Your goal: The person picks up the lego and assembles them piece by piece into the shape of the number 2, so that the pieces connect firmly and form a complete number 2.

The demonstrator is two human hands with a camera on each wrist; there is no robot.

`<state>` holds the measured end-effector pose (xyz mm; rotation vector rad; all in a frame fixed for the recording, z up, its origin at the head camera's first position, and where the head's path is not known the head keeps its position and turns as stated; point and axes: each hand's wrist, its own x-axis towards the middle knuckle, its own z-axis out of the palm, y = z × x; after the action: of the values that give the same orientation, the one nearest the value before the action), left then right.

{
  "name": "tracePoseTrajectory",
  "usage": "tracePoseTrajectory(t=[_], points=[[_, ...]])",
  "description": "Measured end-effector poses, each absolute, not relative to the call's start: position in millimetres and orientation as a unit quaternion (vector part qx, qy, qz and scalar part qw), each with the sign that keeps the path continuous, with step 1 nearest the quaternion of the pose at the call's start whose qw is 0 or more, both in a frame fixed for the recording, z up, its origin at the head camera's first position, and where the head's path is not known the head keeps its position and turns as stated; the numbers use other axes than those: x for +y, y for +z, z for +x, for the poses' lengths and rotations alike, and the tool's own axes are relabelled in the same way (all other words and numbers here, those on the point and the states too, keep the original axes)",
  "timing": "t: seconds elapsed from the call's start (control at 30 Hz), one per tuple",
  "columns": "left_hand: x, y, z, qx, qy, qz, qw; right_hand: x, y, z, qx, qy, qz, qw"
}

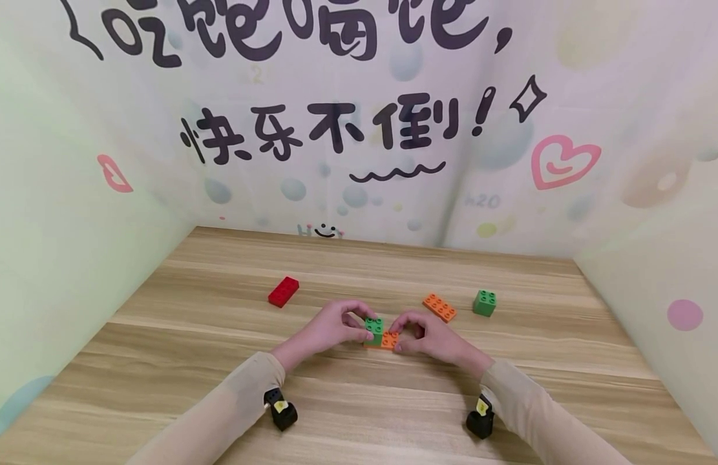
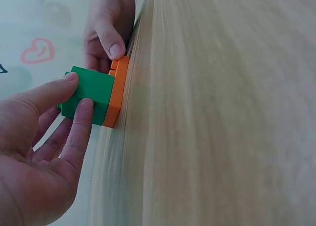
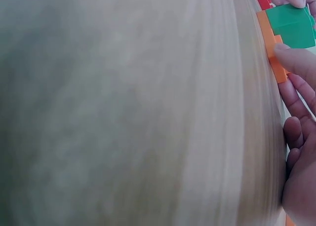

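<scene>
Near the middle of the table, a green toy building block [image 1: 373,330] sits on the left end of a flat orange block [image 1: 390,340]. My left hand [image 1: 338,325] pinches the green block between thumb and fingers; in the left wrist view the green block's side [image 2: 91,95] is flush on the orange block [image 2: 116,95]. From the other side, my right hand [image 1: 430,336] grips the bare right end of the orange block. In the right wrist view the right thumb [image 3: 298,63] lies against the orange block's [image 3: 270,46] edge, beside its studs.
A red block [image 1: 284,292] lies at the left of the wooden table [image 1: 393,413]. Beyond my right hand are a second flat orange block [image 1: 439,307] and another green block [image 1: 485,302]. A printed cloth backdrop [image 1: 359,194] stands behind the table, with walls on both sides.
</scene>
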<state>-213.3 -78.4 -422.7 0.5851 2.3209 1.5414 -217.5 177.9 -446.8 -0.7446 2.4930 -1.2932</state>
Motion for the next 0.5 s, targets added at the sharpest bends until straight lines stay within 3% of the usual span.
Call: tracePoseTrajectory(t=[0.5], points=[[-80.2,-421.2,-213.3,0.804,0.531,0.215,0.157,177.2,-444.4,-216.3,0.86,-0.426,-0.257,0.114]])
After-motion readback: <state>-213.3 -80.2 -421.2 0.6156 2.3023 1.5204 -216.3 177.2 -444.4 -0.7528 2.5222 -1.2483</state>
